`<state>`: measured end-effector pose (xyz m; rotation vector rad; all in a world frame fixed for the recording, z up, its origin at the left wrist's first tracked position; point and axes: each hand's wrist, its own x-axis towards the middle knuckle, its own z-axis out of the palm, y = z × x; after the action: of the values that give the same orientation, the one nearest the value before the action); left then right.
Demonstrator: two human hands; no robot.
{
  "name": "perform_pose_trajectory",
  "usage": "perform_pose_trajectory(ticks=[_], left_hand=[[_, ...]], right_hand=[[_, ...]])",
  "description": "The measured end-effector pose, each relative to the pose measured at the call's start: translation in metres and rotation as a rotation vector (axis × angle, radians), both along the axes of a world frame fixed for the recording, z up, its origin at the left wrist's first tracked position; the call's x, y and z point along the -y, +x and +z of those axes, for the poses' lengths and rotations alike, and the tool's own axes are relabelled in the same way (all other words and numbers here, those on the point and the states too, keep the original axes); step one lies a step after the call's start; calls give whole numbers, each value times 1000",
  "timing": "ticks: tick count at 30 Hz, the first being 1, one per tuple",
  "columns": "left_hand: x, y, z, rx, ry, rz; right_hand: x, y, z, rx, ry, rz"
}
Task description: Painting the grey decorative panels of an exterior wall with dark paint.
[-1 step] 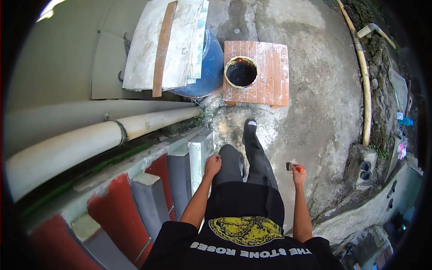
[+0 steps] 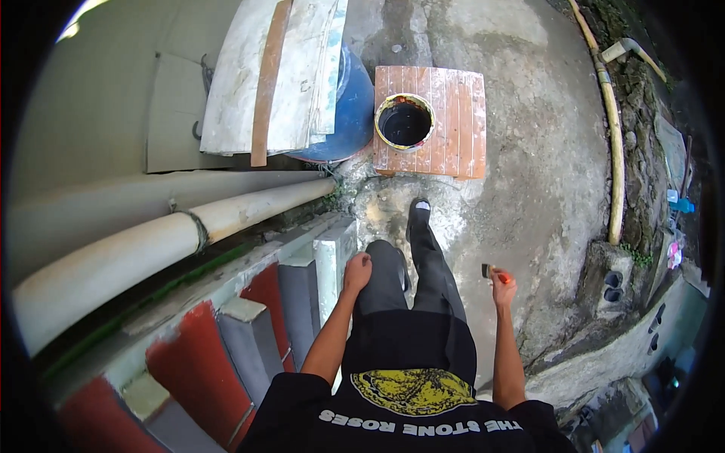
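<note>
Paintbrush (image 2: 489,269) sits out to the right, clamped in the right hand's (image 2: 502,291) fingers; I read its long axis as roughly crosswise, bristles left, orange-red handle right. Open bucket (image 2: 408,149) lies ahead and left of it, well apart, on a slatted stool (image 2: 458,124). Left hand (image 2: 357,272) curls beside the left knee (image 2: 384,260); I cannot tell its grip. Blue barrel (image 2: 355,106) crowds the stool's left edge; concrete floor (image 2: 536,189) opens rightward.

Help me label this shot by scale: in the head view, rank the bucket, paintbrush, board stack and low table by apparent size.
Largest to smallest:
1. Board stack, cut off by the top edge
2. Low table
3. Bucket
4. Paintbrush, partly covered by the right hand
</note>
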<state>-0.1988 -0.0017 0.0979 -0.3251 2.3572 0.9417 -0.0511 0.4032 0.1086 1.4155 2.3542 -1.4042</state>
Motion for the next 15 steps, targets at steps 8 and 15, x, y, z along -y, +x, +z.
perform_pose_trajectory(ticks=[8, 15], left_hand=[[-101, -208, -59, -149, 219, 149], [-127, -287, -116, -68, 362, 308]], right_hand=[[33, -206, 36, -224, -44, 56], [67, -352, 23, -450, -80, 72]])
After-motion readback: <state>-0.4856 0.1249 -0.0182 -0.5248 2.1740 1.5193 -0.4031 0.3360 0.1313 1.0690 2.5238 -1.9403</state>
